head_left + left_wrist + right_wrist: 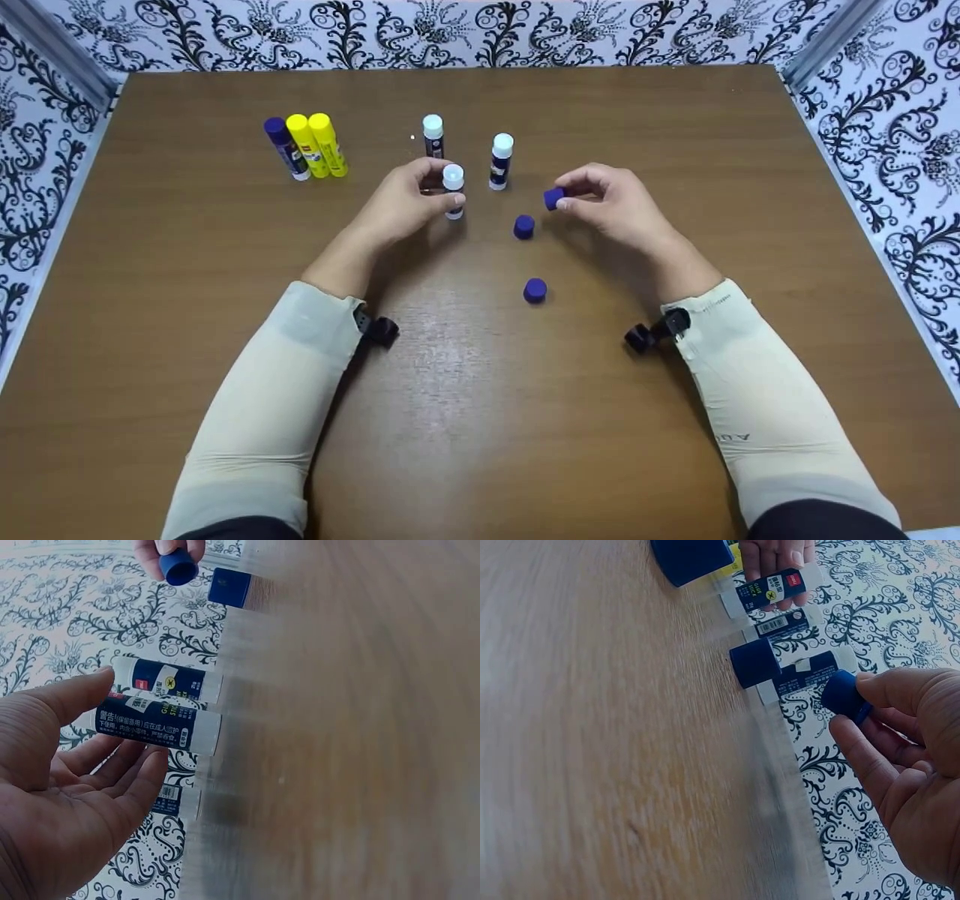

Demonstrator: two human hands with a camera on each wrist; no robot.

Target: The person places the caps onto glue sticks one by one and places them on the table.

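Observation:
My left hand [405, 199] is around an uncapped glue stick [453, 178], dark blue with a white top, thumb on the near side and fingers behind. The stick is upright, its base at or near the tabletop. Two similar uncapped glue sticks stand close by: one behind the left hand [433, 129], partly hidden, and another to the right [501, 161]. With thumb and fingertips my right hand [619, 202] pinches a blue cap [844, 697]; the left wrist view shows its hollow end. Two more blue caps, one nearer the sticks [524, 227] and one closer to me [535, 291], rest on the table.
At the back left, a blue capped glue stick [287, 150] stands beside two yellow glue sticks [319, 146], all side by side. The brown wooden table [465, 420] has patterned black-and-white panels [427, 34] around its back and sides. A tiny white speck lies near the rear stick.

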